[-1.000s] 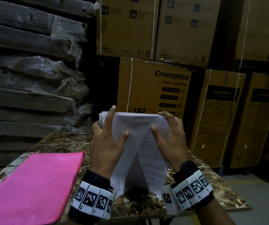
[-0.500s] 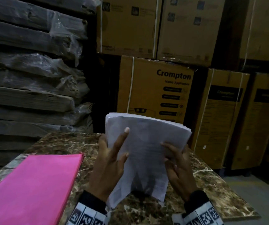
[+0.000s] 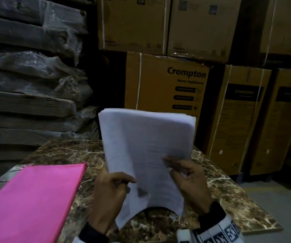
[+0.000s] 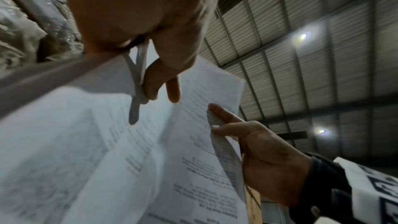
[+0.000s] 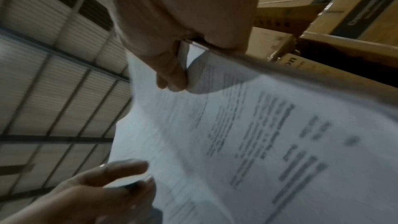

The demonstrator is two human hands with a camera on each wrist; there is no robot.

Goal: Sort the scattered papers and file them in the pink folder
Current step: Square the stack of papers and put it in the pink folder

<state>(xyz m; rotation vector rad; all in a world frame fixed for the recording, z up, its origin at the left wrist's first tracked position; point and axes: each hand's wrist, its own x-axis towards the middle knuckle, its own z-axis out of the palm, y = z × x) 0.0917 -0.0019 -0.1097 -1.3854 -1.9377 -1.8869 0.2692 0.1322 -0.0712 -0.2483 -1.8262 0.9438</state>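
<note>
I hold a stack of white printed papers [image 3: 146, 146] upright above the marble table [image 3: 57, 153]. My left hand [image 3: 113, 190] grips the stack's lower left edge, thumb across the front. My right hand [image 3: 188, 174] pinches the lower right edge, fingers curled onto the front sheet. The stack's bottom edge bows upward between my hands. A closed pink folder [image 3: 30, 200] lies flat on the table to the left of my hands. In the left wrist view the papers [image 4: 150, 151] show printed text, with my right hand [image 4: 254, 146] on their edge. The right wrist view shows the papers [image 5: 247, 142] blurred.
Brown Crompton cardboard boxes [image 3: 167, 85] are stacked behind and to the right of the table. Plastic-wrapped flat packs [image 3: 28, 85] are piled on the left. The table's right edge [image 3: 257, 206] drops to grey floor.
My hands slid from the top of the stack down to its lower edges. The papers now stand taller and more upright.
</note>
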